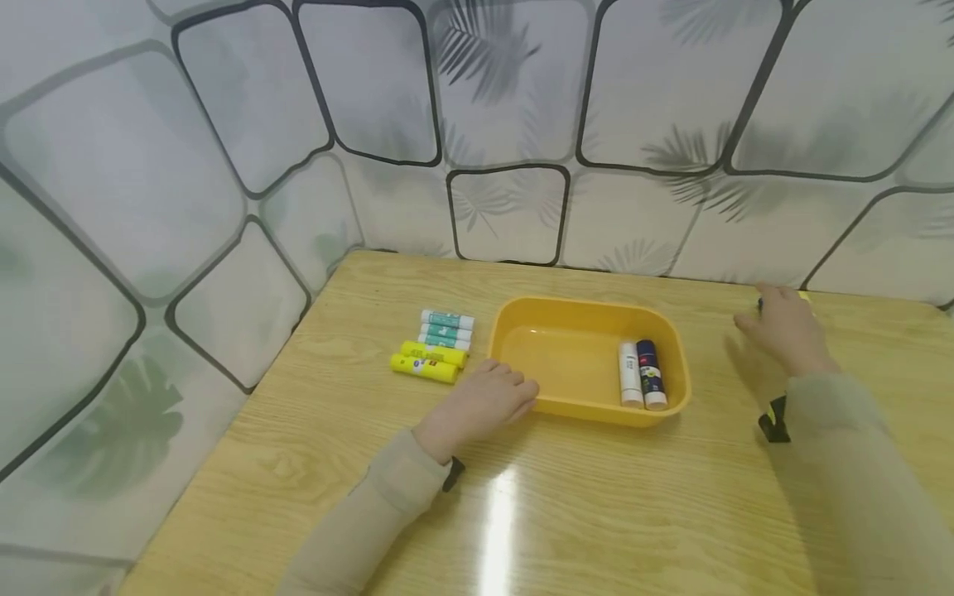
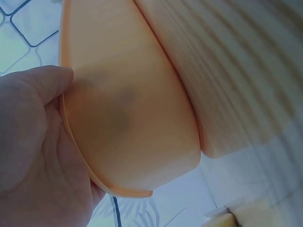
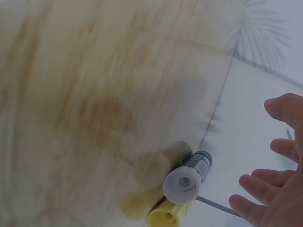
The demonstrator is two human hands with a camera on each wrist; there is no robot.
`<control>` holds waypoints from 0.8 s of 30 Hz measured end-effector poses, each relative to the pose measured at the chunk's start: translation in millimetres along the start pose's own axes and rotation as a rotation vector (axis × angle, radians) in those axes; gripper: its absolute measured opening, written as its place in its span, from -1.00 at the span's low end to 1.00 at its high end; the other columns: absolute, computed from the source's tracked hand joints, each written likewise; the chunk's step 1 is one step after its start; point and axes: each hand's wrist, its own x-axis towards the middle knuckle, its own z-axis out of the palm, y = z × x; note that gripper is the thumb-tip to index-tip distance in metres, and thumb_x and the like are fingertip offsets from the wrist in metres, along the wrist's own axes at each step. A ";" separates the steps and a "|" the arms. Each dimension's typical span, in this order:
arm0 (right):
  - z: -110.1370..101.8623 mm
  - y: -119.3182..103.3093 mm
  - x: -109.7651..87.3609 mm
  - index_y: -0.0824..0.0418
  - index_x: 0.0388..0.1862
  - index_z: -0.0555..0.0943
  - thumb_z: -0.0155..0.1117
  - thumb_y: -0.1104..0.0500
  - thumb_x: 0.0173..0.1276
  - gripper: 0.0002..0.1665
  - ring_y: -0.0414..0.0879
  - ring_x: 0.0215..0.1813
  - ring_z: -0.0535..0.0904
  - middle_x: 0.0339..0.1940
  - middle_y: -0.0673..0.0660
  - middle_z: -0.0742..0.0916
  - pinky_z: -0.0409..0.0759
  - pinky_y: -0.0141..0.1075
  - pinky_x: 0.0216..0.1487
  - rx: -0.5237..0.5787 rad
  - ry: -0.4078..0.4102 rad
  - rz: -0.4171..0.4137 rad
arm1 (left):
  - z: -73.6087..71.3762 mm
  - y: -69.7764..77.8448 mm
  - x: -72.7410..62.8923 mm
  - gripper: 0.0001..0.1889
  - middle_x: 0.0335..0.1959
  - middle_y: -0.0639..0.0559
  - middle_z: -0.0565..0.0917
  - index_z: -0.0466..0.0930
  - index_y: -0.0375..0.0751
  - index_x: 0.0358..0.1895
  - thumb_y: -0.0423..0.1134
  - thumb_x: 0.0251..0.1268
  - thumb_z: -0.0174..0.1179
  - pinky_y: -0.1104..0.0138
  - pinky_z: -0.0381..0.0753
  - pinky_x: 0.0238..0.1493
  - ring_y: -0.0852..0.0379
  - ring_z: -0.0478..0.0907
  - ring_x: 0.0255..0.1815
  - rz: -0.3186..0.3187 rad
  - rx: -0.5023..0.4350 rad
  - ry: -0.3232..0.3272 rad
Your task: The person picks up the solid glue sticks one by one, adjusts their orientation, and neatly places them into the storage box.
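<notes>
- At the centre of the head view, our left hand [image 1: 488,396] pinches the rim of the orange tray [image 1: 559,360], probably to steady it.
- At the right, our right hand [image 1: 786,331] is loosely spread and holds nothing, near a dark-and-white stick [image 3: 196,170] and a yellow stick [image 3: 165,215], at the lower middle of the right wrist view.
- A white stick [image 1: 629,374] and a navy stick [image 1: 651,377] lie side by side at the tray's right end, perhaps to save room.
- Left of the tray, three teal-and-white sticks [image 1: 445,331] and two yellow tubes [image 1: 425,368] lie grouped, seemingly by colour.
- Labels show, but we can read no brand.
</notes>
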 end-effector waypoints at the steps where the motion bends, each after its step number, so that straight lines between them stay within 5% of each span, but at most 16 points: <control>1: 0.6 1.2 1.7 0.50 0.26 0.03 -0.03 -0.01 0.25 -0.20 0.55 0.04 0.07 0.12 0.63 0.16 0.09 0.36 -0.11 -0.008 -0.007 0.008 | 0.0 0.2 0.2 -0.78 -0.43 0.17 0.48 0.44 0.00 -0.26 -0.09 0.39 -0.20 0.31 0.25 -0.06 0.19 0.33 -0.36 0.000 0.000 0.001; 14: 2.8 8.7 9.8 0.54 0.16 0.13 -0.06 -0.03 0.24 -0.26 0.51 -0.11 0.28 -0.03 0.61 0.31 0.30 0.25 -0.24 -0.113 -0.164 0.074 | 1.3 0.4 0.2 -0.78 -0.45 0.17 0.46 0.43 0.00 -0.27 -0.08 0.39 -0.21 0.32 0.24 -0.08 0.19 0.32 -0.37 -0.003 -0.007 -0.011; 24: 6.9 19.4 11.0 0.57 -0.03 0.23 -0.13 0.21 0.24 -0.55 0.51 -0.23 0.34 -0.22 0.63 0.39 0.31 0.20 -0.33 -0.169 -0.113 0.066 | 1.0 0.4 -0.3 -0.78 -0.43 0.16 0.48 0.44 0.00 -0.26 -0.08 0.39 -0.21 0.32 0.23 -0.07 0.19 0.33 -0.36 -0.006 -0.003 -0.009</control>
